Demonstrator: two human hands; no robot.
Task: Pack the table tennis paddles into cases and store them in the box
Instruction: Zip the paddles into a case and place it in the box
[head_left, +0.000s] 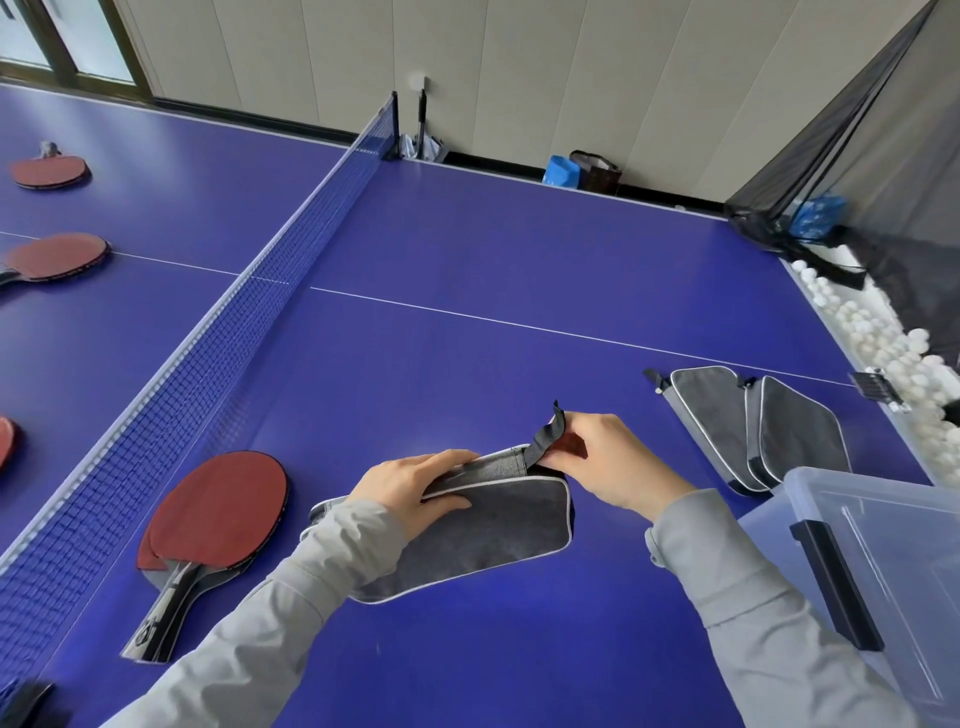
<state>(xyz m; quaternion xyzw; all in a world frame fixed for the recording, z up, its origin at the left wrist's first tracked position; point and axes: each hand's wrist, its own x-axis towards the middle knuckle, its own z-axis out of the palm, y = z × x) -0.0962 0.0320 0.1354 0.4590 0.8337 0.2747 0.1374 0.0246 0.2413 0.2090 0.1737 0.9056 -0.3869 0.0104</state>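
Note:
A grey paddle case (483, 535) lies on the blue table in front of me. My left hand (415, 486) grips its upper edge, fingers on top and thumb on the front face. My right hand (602, 465) pinches at the case's open end beside the black strap loop (545, 434), with a bit of red paddle rubber showing under the fingers. A stack of red paddles (218, 514) lies to the left near the net. Two more grey cases (753, 431) lie at the right. The clear plastic box (878, 566) stands at the lower right.
The net (223, 332) runs diagonally across the table. Beyond it lie more red paddles (52, 257), one (49, 170) farther back. A black catch net (852, 171) and a trough of white balls (883, 348) line the right table edge.

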